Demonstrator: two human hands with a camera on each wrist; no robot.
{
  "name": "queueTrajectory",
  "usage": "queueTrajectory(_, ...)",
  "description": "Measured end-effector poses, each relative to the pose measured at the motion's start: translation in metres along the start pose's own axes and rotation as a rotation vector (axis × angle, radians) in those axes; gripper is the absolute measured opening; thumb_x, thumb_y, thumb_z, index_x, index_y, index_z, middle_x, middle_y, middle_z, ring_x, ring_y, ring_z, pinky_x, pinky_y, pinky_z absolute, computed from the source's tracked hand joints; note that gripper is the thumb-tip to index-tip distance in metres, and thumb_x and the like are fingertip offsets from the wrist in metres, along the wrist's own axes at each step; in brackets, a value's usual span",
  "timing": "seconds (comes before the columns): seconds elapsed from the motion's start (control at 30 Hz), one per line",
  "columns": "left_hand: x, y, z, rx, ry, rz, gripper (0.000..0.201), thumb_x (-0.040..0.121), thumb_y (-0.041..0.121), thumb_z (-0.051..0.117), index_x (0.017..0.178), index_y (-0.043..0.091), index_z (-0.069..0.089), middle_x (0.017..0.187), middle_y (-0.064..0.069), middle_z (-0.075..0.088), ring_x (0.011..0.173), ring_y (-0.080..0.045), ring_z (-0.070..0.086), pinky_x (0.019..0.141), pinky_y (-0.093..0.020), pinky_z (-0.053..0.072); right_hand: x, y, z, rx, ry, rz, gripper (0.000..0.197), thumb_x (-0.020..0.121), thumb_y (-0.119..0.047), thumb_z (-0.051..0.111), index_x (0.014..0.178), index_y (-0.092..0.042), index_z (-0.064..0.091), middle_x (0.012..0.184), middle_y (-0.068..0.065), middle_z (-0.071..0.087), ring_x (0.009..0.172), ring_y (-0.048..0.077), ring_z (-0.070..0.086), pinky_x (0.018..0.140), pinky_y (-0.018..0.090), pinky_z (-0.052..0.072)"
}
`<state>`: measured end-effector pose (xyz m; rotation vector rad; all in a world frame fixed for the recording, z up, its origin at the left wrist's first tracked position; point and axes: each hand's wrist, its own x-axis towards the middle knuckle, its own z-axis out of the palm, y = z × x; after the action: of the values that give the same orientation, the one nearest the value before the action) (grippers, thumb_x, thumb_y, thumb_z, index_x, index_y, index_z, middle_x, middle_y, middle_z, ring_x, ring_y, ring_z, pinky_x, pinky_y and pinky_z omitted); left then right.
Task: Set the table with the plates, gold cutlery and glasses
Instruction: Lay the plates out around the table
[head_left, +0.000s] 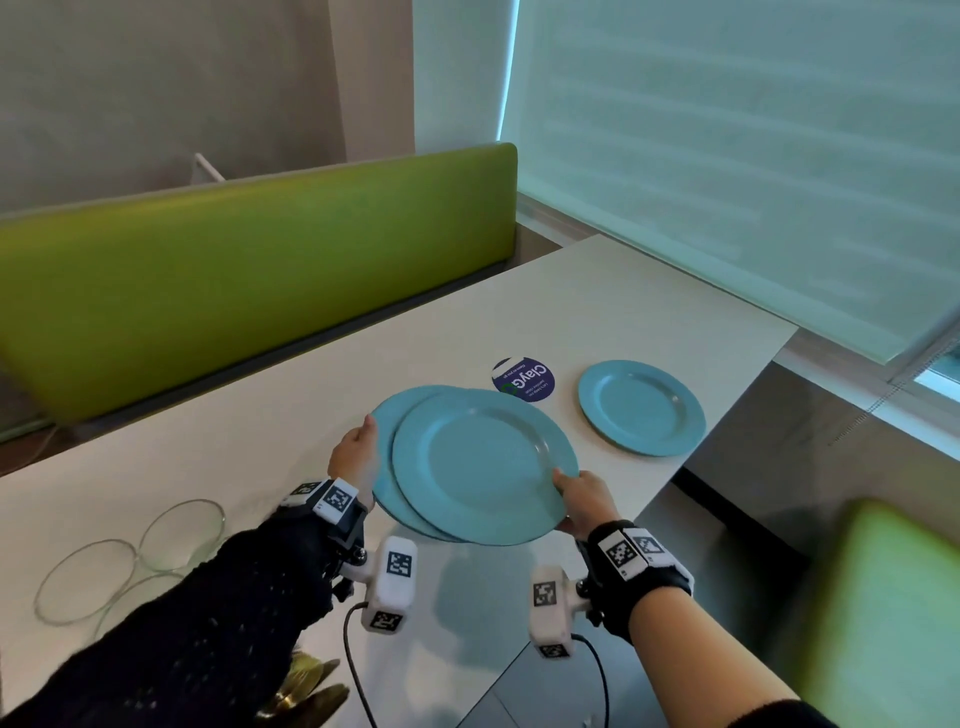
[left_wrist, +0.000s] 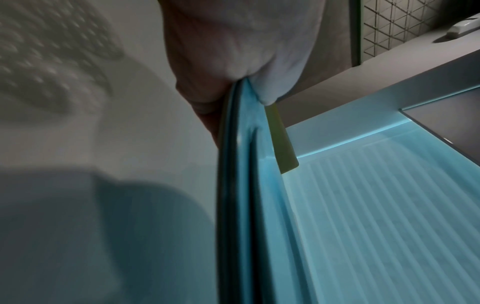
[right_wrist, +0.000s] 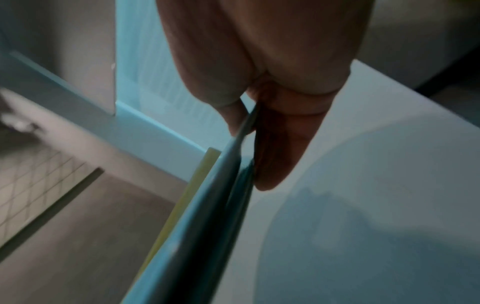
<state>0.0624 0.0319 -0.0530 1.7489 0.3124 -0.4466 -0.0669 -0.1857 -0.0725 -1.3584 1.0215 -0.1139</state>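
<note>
Left hand (head_left: 356, 457): pinches the left rim of the lower plate (head_left: 387, 452), thumb on top, held clear of the table (head_left: 291, 395).
Right hand (head_left: 584, 501): grips the near-right rim of the upper plate (head_left: 483, 465), which is offset rightward, seemingly being slid off for separate placing.
Set plate (head_left: 641, 408): lies flat by the table's right edge.
Glasses (head_left: 130, 561): near the left edge, waiting.
Gold cutlery (head_left: 306, 686): at the near edge, partly hidden by the sleeve.

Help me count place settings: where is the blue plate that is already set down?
In the head view the round blue plate lies flat on the white table, far right near its edge, just right of the dark round sticker.
</note>
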Motion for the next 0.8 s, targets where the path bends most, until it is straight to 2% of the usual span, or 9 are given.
queueTrajectory(0.07, -0.003, 0.002, -0.010, 0.035, 0.063, 0.049, 0.056, 0.096, 0.049, 0.030, 0.127, 0.008, 0.053, 0.129, -0.018, 0.056, 0.113, -0.037, 0.055, 0.100, -0.045, 0.045, -0.001, 0.006, -0.004, 0.060, 0.027, 0.013, 0.017, 0.098, -0.013, 0.045, 0.109, -0.001, 0.050, 0.098, 0.018, 0.057, 0.068, 0.025, 0.058, 0.051, 0.034, 0.052)
queueTrajectory(0.13, -0.002, 0.004, -0.022, 0.048, 0.142, 0.088, 0.054, 0.099, 0.042, 0.030, 0.129, 0.003, 0.051, 0.131, -0.020, 0.053, 0.117, -0.037, 0.052, 0.099, -0.039, 0.042, -0.001, 0.010, -0.008, 0.112, 0.053, 0.036, 0.019, 0.098, -0.014, 0.043, 0.112, -0.003, 0.050, 0.105, 0.021, 0.056, 0.081, 0.031, 0.059, 0.064, 0.042, 0.053)
queueTrajectory(0.2, 0.000, 0.006, -0.035, 0.043, 0.219, 0.112, 0.053, 0.100, 0.040, 0.030, 0.130, 0.001, 0.050, 0.132, -0.022, 0.052, 0.118, -0.039, 0.051, 0.097, -0.040, 0.041, -0.001, 0.016, -0.014, 0.125, 0.075, 0.058, 0.016, 0.099, -0.016, 0.043, 0.110, -0.007, 0.049, 0.112, 0.022, 0.056, 0.092, 0.034, 0.058, 0.078, 0.053, 0.052)
queueTrajectory(0.3, 0.001, 0.014, -0.056, 0.039, 0.303, 0.125, 0.052, 0.101, 0.038, 0.028, 0.132, 0.001, 0.048, 0.135, -0.024, 0.050, 0.120, -0.040, 0.049, 0.097, -0.039, 0.040, -0.003, 0.025, -0.023, 0.163, 0.133, 0.065, 0.011, 0.099, -0.014, 0.042, 0.106, -0.007, 0.047, 0.106, 0.022, 0.055, 0.092, 0.034, 0.056, 0.089, 0.057, 0.048)
queueTrajectory(0.4, 0.005, 0.020, -0.074, 0.009, 0.371, 0.109, 0.052, 0.101, 0.037, 0.028, 0.134, 0.002, 0.047, 0.138, -0.023, 0.048, 0.123, -0.040, 0.047, 0.098, -0.039, 0.038, -0.009, 0.033, -0.029, 0.154, 0.189, 0.088, 0.010, 0.099, -0.014, 0.043, 0.102, -0.005, 0.046, 0.102, 0.021, 0.054, 0.092, 0.036, 0.057, 0.092, 0.059, 0.046)
queueTrajectory(0.47, 0.008, 0.022, -0.084, -0.003, 0.411, 0.098, 0.052, 0.101, 0.038, 0.027, 0.135, 0.003, 0.046, 0.139, -0.023, 0.047, 0.124, -0.039, 0.046, 0.100, -0.038, 0.037, -0.002, 0.043, -0.031, 0.057, 0.202, 0.082, 0.021, 0.097, -0.019, 0.045, 0.105, 0.000, 0.050, 0.105, 0.023, 0.057, 0.098, 0.039, 0.060, 0.092, 0.058, 0.048)
queueTrajectory(0.57, 0.008, 0.023, -0.091, -0.003, 0.424, 0.085, 0.052, 0.102, 0.038, 0.026, 0.136, 0.004, 0.045, 0.140, -0.022, 0.047, 0.125, -0.039, 0.045, 0.099, -0.038, 0.037, 0.065, 0.098, -0.045, -0.144, 0.196, 0.076, 0.044, 0.088, -0.033, 0.048, 0.117, 0.001, 0.052, 0.119, 0.024, 0.058, 0.107, 0.040, 0.059, 0.093, 0.053, 0.049)
queueTrajectory(0.63, 0.006, 0.023, -0.092, 0.003, 0.420, 0.082, 0.052, 0.102, 0.038, 0.026, 0.136, 0.004, 0.045, 0.140, -0.022, 0.046, 0.125, -0.039, 0.045, 0.099, -0.038, 0.037, 0.081, 0.112, -0.043, -0.197, 0.186, 0.088, 0.041, 0.087, -0.033, 0.049, 0.113, -0.003, 0.053, 0.118, 0.023, 0.059, 0.107, 0.040, 0.059, 0.093, 0.053, 0.049)
queueTrajectory(0.8, -0.001, 0.020, -0.087, -0.004, 0.393, 0.069, 0.052, 0.102, 0.039, 0.026, 0.137, 0.005, 0.045, 0.140, -0.020, 0.047, 0.125, -0.038, 0.046, 0.100, -0.038, 0.037, 0.043, 0.090, -0.021, -0.186, 0.144, 0.103, 0.018, 0.093, -0.025, 0.048, 0.099, -0.008, 0.051, 0.115, 0.026, 0.059, 0.108, 0.042, 0.058, 0.094, 0.052, 0.049)
